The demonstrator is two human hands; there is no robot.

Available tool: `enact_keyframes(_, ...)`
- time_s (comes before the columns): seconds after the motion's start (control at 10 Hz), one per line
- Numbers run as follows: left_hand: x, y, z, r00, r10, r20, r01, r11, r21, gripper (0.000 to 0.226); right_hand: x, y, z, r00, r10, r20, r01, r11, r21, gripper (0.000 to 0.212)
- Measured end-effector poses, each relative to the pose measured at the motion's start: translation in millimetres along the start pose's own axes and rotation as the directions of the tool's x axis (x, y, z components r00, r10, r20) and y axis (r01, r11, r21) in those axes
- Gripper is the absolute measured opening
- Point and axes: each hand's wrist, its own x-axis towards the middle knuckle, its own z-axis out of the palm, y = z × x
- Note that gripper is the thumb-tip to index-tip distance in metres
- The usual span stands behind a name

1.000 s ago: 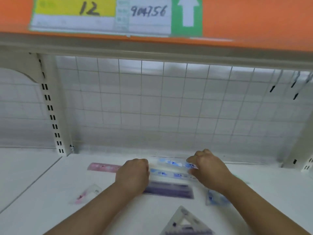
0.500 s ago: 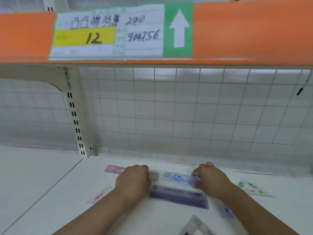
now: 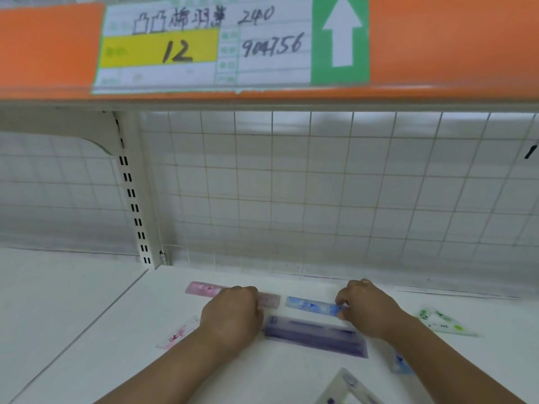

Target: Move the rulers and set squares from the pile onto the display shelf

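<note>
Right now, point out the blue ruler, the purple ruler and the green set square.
blue ruler (image 3: 310,305): head view, middle.
purple ruler (image 3: 316,335): head view, middle.
green set square (image 3: 440,322): head view, middle.

The shelf (image 3: 87,316) and slotted upright (image 3: 131,199) looked like smooth white painted metal. The back grid (image 3: 291,185) was thin coated wire. The label (image 3: 189,53) was matt paper on a glossy orange strip (image 3: 452,39). The blue ruler (image 3: 309,305) and purple ruler (image 3: 315,336) looked like translucent plastic.

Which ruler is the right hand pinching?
The blue patterned ruler, behind the wider purple ruler: the right hand pinches its right end. The pink ruler lies under the left hand.
</note>
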Motion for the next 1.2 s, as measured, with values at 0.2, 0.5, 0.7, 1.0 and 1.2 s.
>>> enact_keyframes(0.2, -1.3, -4.6, -0.9, 1.000, -0.013, 0.017, 0.014, 1.000, -0.011, 0.022, 0.9, -4.6, 7.2, 1.000, -0.015, -0.018, 0.013, 0.994, -0.106, 0.023)
enact_keyframes(0.5, -8.4, -4.7, -3.8, 1.000, 0.003, 0.029, -0.003, 1.000, -0.022, 0.023, -10.6, -8.7, -0.7, 0.996, 0.075, -0.043, -0.076, 0.996, -0.036, 0.031)
enact_keyframes(0.7, -19.8, -2.3, -5.3, 0.998, 0.053, 0.033, -0.052, 0.998, -0.026, 0.024, -42.7, -22.8, -16.6, 0.990, 0.103, -0.097, -0.103, 0.995, 0.008, 0.028)
enact_keyframes(1.0, -41.4, -1.1, -5.9, 0.990, 0.144, -0.008, -0.143, 0.990, 0.017, 0.025, -87.8, -42.7, -20.3, 0.982, 0.144, -0.119, -0.146, 0.989, -0.009, 0.032)
enact_keyframes(1.2, -38.4, 2.0, -9.0, 0.994, 0.110, 0.004, -0.110, 0.994, -0.009, 0.021, -106.9, -50.9, -22.7, 0.969, 0.197, -0.150, -0.200, 0.980, -0.006, 0.030)
